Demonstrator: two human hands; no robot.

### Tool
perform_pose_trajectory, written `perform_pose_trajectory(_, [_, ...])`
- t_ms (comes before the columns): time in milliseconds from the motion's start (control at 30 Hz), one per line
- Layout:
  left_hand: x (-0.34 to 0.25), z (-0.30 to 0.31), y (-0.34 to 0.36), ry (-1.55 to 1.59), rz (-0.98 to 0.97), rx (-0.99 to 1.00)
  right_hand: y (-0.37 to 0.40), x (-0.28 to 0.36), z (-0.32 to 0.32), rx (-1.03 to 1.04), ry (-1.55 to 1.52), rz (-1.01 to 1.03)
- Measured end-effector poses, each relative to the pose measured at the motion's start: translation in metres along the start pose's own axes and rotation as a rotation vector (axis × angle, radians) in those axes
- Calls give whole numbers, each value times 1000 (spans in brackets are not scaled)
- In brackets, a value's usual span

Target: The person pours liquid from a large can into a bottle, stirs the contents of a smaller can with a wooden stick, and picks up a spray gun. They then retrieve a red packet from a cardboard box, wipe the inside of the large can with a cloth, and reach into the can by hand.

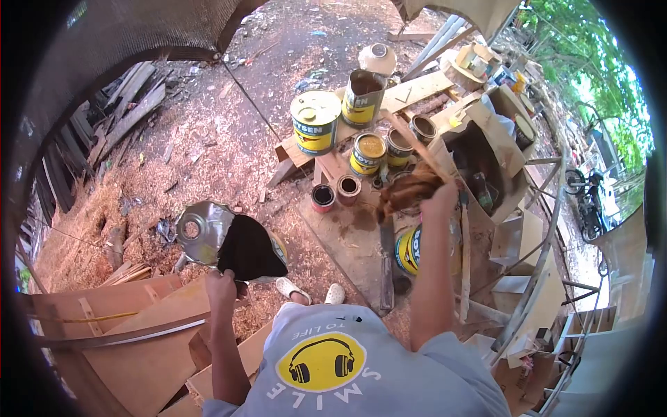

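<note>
While arms outstretched, left hand (221,285) fingers gripping open tin (246,251), right hand (439,199) clutching brown brush (405,192).

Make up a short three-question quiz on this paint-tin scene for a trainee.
1. True or false: the left hand grips the rim of a large tin whose lid is bent open.
2. What does the right hand hold? A) a hammer B) a stick with a brown wad C) a saw
3. Fill in: the label on the closed tin is mainly ____ in colour.

Key: 1 true; 2 B; 3 yellow.
</note>
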State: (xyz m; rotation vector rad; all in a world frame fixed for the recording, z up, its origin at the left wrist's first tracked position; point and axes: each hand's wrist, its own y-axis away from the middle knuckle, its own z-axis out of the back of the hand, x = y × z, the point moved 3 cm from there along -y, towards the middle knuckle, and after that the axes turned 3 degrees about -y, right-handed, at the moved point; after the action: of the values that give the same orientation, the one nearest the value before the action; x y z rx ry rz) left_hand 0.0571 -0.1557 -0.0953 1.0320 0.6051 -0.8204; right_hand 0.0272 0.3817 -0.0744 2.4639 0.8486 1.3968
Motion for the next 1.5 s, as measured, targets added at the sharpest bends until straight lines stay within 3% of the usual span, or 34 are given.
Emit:
perform_pose_trajectory(33, [-6, -4, 10, -7, -8, -13, -29, -23, 3, 224, 21, -24])
perform_pose_trajectory(233, [-24, -41, 36, -61, -72, 112, -62, -64, -8, -115, -14, -28])
perform_pose_trajectory(333, [-28, -66, 36, -61, -104, 218, -50, -54, 2, -103, 100, -161])
perform_pose_trajectory(500, [-51, -101, 47, -276, -146, 349, 31, 10, 21, 393, 151, -345])
perform_pose_trajectory(600, [-58, -122, 47, -375, -225, 416, 114, 59, 15, 316, 126, -88])
perform_pose_trajectory(700, [-53, -150, 42, -390, -278, 456, 174, 77, 0, 517, 178, 30])
perform_pose_trajectory(800, [-64, -169, 51, -363, -253, 535, 198, 49, 5, 606, 482, 225])
perform_pose_trajectory(867, [-61, -181, 49, -314, -248, 574, 208, 21, 7, 797, 830, 417])
perform_pose_trajectory(933, [-69, -181, 54, -343, -242, 582, 207, -15, 9, 918, 1190, 257])
perform_pose_trajectory(1000, [-70, -182, 52, -373, -259, 580, 186, -58, 25, 1032, 1543, 355])
perform_pose_trajectory(1100, [-60, -188, 42, -464, -376, 518, 151, -115, 40, 1147, 1778, 386])
perform_pose_trajectory(1167, [-60, -190, 42, -585, -542, 413, 140, -139, 27, 1366, 1881, 158])
perform_pose_trajectory(1200, [-66, -188, 43, -620, -512, 431, 135, -149, 25, 1468, 1925, 37])
perform_pose_trajectory(1233, [-78, -183, 48, -655, -481, 450, 137, -155, 23, 1594, 1687, -89])
perform_pose_trajectory(1333, [-82, -181, 45, -603, -529, 413, 149, -144, 11, 1930, 1812, -161])
perform_pose_trajectory(1433, [-74, -183, 32, -383, -683, 334, 169, -100, -7, 1850, 2188, 290])
perform_pose_trajectory(1500, [-65, -188, 26, -224, -760, 324, 169, -87, 0, 1890, 2330, 731])
